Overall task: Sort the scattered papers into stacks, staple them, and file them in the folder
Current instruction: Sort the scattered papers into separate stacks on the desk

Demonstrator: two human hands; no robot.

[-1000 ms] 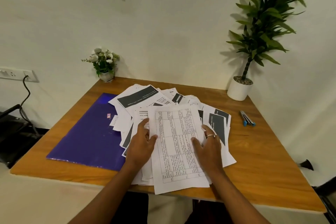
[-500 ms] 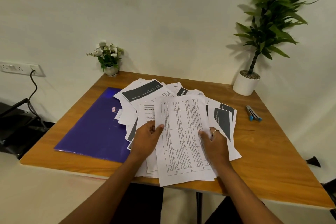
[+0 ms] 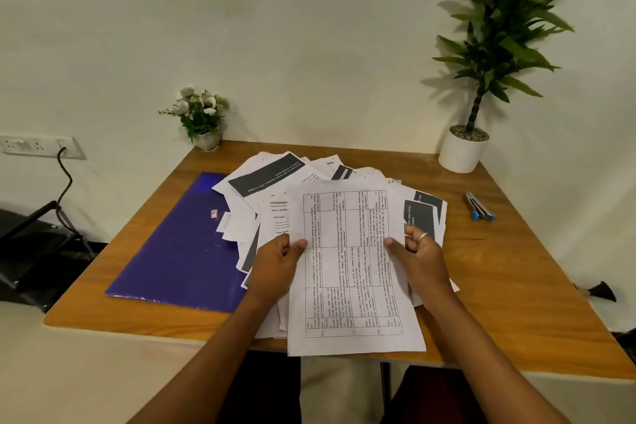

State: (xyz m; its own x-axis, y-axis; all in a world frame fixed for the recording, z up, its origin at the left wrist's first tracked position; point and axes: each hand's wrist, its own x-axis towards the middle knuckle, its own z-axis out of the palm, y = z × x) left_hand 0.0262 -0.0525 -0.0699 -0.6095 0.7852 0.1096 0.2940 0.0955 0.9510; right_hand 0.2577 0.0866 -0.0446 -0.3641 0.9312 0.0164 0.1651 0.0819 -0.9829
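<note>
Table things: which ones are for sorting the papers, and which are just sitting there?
For the job: the printed sheet, pinched by the left hand and right hand; the scattered papers; the purple folder.
Just sitting there: the flower pot, the potted plant, the wall socket. The blue-tipped tool could be either; I cannot tell what it is.

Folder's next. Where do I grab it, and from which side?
Take the folder by its near left corner, coming from the left. It lies flat on the table, so slide fingers under that bare edge. The papers cover its right side, so lifting from there would probably drag them.
</note>
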